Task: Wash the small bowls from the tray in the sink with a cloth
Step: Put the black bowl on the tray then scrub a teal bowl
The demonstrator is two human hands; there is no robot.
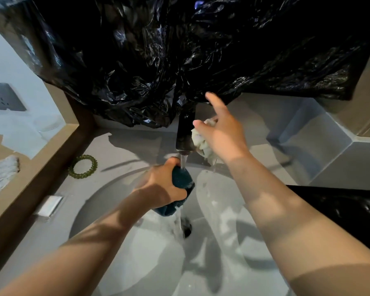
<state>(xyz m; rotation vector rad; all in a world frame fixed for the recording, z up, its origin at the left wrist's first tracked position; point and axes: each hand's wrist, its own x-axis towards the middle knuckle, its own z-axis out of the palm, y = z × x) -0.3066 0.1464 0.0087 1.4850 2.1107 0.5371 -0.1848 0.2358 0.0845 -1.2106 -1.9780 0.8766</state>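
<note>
The left hand (162,186) grips a teal bowl (181,180) under the faucet (185,133) stream over the sink (137,253), half hiding it. The right hand (222,133) bunches a pale cloth (201,142) beside the spout; black plastic (158,50) covers the faucet's top.

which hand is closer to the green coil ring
Left. The left hand, gripping the teal bowl, is just right of the green coil ring; the right hand, holding the cloth, is beyond the faucet.

We see our left forearm (90,242) and right forearm (286,221) bare to the frame's edge; our left hand (160,189) and right hand (220,133) are bare too; shadows band both arms.
</note>
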